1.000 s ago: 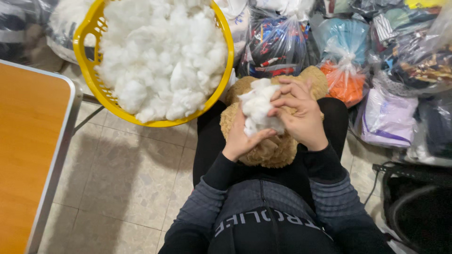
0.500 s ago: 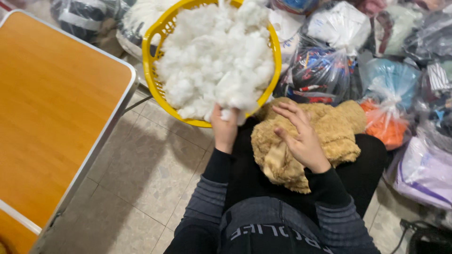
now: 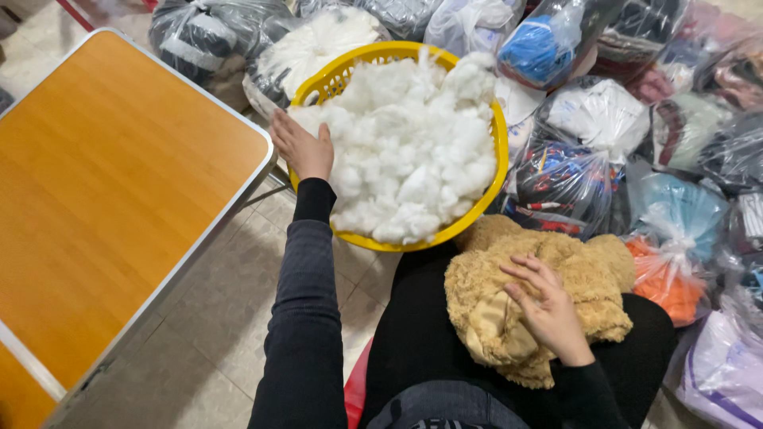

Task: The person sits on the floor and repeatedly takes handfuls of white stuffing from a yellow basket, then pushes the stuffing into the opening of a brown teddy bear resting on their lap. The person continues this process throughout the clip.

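Fluffy white stuffing (image 3: pixel 405 151), glossy yellow plastic basket (image 3: pixel 499 151), fuzzy tan plush (image 3: pixel 493 294), seemingly wood-laminate table (image 3: pixel 103 199)

A floor of pale grey square tiles (image 3: pixel 214 342) carries everything here. On it, along its left edge, stands a folding table with an orange wood-grain top and a silver metal rim (image 3: pixel 103 199). Toward the far edge sit a round yellow plastic basket (image 3: pixel 499 159) and a heap of tied clear plastic bags (image 3: pixel 683 151).
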